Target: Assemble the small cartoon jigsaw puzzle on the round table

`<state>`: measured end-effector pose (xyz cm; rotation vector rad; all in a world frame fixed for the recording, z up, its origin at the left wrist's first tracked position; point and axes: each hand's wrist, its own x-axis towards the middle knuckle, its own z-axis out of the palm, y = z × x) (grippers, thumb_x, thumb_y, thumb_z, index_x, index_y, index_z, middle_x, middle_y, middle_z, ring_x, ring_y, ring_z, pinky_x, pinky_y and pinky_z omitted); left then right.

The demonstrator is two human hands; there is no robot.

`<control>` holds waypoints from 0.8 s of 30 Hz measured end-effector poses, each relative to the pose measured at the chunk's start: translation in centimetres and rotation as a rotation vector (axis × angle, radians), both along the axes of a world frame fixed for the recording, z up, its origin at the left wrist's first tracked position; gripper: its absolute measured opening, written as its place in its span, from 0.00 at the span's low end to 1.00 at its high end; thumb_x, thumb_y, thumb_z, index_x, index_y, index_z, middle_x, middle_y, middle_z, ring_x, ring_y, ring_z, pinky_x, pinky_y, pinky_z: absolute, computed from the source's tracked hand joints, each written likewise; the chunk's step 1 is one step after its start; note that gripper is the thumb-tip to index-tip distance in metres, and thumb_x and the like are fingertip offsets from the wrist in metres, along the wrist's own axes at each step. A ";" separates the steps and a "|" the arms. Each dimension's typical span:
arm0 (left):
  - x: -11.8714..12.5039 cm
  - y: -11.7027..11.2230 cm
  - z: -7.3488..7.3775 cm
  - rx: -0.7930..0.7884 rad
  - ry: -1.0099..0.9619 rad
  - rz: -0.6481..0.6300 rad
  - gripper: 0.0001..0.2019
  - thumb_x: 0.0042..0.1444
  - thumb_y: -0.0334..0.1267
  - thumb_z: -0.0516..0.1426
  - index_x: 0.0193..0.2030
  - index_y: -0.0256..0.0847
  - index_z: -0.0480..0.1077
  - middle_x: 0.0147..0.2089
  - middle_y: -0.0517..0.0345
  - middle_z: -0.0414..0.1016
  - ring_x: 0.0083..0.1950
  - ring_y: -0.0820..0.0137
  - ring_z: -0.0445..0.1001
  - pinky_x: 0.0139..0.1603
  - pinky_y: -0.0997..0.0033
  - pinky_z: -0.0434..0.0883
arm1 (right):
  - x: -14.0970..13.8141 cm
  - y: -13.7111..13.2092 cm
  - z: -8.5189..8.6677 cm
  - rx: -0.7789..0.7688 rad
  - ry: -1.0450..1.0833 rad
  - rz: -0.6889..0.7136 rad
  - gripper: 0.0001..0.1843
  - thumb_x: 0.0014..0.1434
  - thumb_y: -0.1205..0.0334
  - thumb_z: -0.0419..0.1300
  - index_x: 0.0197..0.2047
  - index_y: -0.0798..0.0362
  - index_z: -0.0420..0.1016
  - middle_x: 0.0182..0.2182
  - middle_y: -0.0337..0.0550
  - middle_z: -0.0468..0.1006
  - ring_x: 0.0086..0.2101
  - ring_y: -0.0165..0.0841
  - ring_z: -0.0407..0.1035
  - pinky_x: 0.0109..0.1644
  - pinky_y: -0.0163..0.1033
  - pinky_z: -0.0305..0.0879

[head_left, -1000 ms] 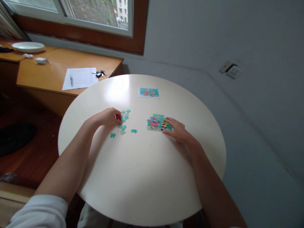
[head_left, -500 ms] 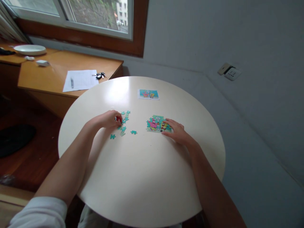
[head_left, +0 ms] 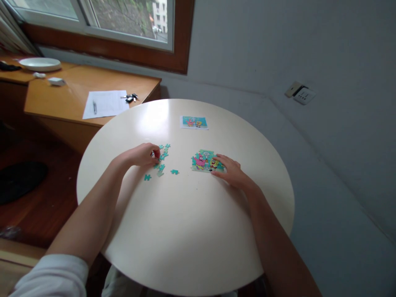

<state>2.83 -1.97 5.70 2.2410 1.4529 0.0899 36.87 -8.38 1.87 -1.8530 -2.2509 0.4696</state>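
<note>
Head: card (head_left: 194,122) beyond; fingers (head_left: 157,152) possibly hiding pieces (head_left: 161,167).

Both arms (head_left: 93,214) are stretched fwd; L hand (head_left: 144,154) is curled w/ fingers (head_left: 156,150) bent; R hand (head_left: 231,169) is opened, thumb (head_left: 218,174) apart.

Seen from its middle, the round table (head_left: 185,225) is plain cream-white, with a bright sheen at eleven o'clock. Just toward one o'clock, the joined puzzle (head_left: 204,160) shows a teal ground over a pale green lower band, with three cartoon figures — one pink, one pale turquoise, one yellow. The loose pieces (head_left: 175,172) at eleven o'clock are mostly teal, a few paler green. At twelve, the picture card (head_left: 194,122) repeats the teal, pink and yellow inside a white border. The desk (head_left: 74,97) at ten o'clock is orange-brown; the window frame (head_left: 108,51) at eleven, reddish brown — the wall (head_left: 241,49) beside it blue-grey.
</note>
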 end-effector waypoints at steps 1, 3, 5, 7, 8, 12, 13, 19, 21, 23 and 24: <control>0.0 0.0 0.1 -0.009 -0.001 -0.005 0.06 0.42 0.40 0.59 0.27 0.41 0.73 0.28 0.57 0.72 0.27 0.70 0.67 0.26 0.73 0.62 | 0.0 0.0 0.0 0.001 -0.001 0.001 0.29 0.57 0.50 0.57 0.61 0.47 0.65 0.64 0.49 0.61 0.64 0.44 0.53 0.65 0.56 0.47; 0.1 -0.1 0.2 -0.026 -0.002 -0.031 0.07 0.42 0.40 0.58 0.28 0.41 0.72 0.28 0.57 0.72 0.27 0.70 0.66 0.27 0.73 0.62 | 0.1 0.1 -0.2 0.009 0.001 0.002 0.29 0.56 0.50 0.57 0.60 0.47 0.65 0.64 0.49 0.61 0.63 0.44 0.53 0.64 0.57 0.47; 0.2 -0.3 0.3 -0.037 0.002 -0.057 0.08 0.43 0.40 0.58 0.29 0.40 0.72 0.29 0.57 0.71 0.28 0.70 0.66 0.28 0.73 0.62 | 0.2 0.1 -0.4 0.027 0.012 0.009 0.29 0.56 0.49 0.58 0.60 0.46 0.66 0.64 0.49 0.61 0.63 0.44 0.54 0.64 0.58 0.48; 0.3 -0.4 0.4 -0.042 -0.004 -0.058 0.10 0.44 0.40 0.57 0.32 0.39 0.73 0.29 0.57 0.71 0.28 0.71 0.65 0.29 0.73 0.62 | 0.3 0.2 -0.5 0.035 0.021 0.015 0.29 0.56 0.49 0.57 0.60 0.46 0.66 0.63 0.49 0.62 0.63 0.44 0.54 0.64 0.58 0.48; 0.4 -0.4 0.5 -0.041 -0.015 -0.052 0.11 0.45 0.40 0.56 0.34 0.39 0.73 0.29 0.57 0.70 0.28 0.71 0.65 0.29 0.73 0.62 | 0.3 0.2 -0.6 0.035 0.021 0.016 0.29 0.56 0.49 0.57 0.60 0.46 0.66 0.63 0.49 0.62 0.63 0.44 0.54 0.64 0.58 0.48; 0.5 -0.3 0.2 -0.022 -0.113 -0.043 0.13 0.47 0.40 0.54 0.36 0.38 0.74 0.26 0.59 0.66 0.27 0.73 0.62 0.29 0.74 0.61 | 0.6 0.3 -0.9 0.042 0.014 0.030 0.29 0.56 0.47 0.57 0.60 0.45 0.66 0.63 0.49 0.62 0.63 0.46 0.54 0.63 0.58 0.49; 0.5 -0.2 0.1 -0.023 -0.147 -0.039 0.12 0.47 0.39 0.53 0.35 0.37 0.74 0.25 0.60 0.65 0.26 0.73 0.61 0.29 0.74 0.60 | 0.7 0.3 -1.0 0.051 0.012 0.036 0.29 0.56 0.47 0.57 0.60 0.44 0.66 0.63 0.48 0.63 0.62 0.46 0.55 0.63 0.58 0.49; 0.6 -0.1 -0.4 -0.056 -0.292 -0.010 0.11 0.49 0.40 0.53 0.34 0.37 0.73 0.23 0.60 0.63 0.25 0.74 0.59 0.27 0.75 0.61 | 0.8 0.4 -1.4 0.081 0.014 0.074 0.28 0.56 0.47 0.58 0.59 0.43 0.67 0.63 0.47 0.63 0.62 0.48 0.54 0.63 0.60 0.48; 0.8 -0.2 -0.4 -0.035 -0.318 -0.019 0.11 0.49 0.40 0.53 0.34 0.37 0.73 0.23 0.61 0.64 0.25 0.75 0.60 0.27 0.75 0.61 | 0.7 0.3 -1.3 0.076 0.004 0.071 0.28 0.56 0.46 0.58 0.59 0.43 0.67 0.63 0.47 0.63 0.63 0.49 0.53 0.63 0.60 0.48; 0.9 -0.3 -0.3 -0.016 -0.342 -0.026 0.11 0.50 0.40 0.53 0.34 0.37 0.73 0.23 0.61 0.64 0.25 0.75 0.61 0.27 0.75 0.61 | 0.6 0.3 -1.1 0.067 -0.001 0.075 0.29 0.56 0.46 0.58 0.59 0.43 0.67 0.63 0.47 0.63 0.63 0.49 0.53 0.63 0.59 0.49; 0.9 -0.3 -0.2 -0.009 -0.353 -0.023 0.11 0.50 0.40 0.53 0.34 0.36 0.72 0.23 0.61 0.64 0.25 0.75 0.61 0.27 0.75 0.61 | 0.5 0.2 -1.0 0.063 0.000 0.081 0.29 0.56 0.45 0.58 0.59 0.43 0.67 0.63 0.47 0.63 0.63 0.48 0.53 0.63 0.59 0.49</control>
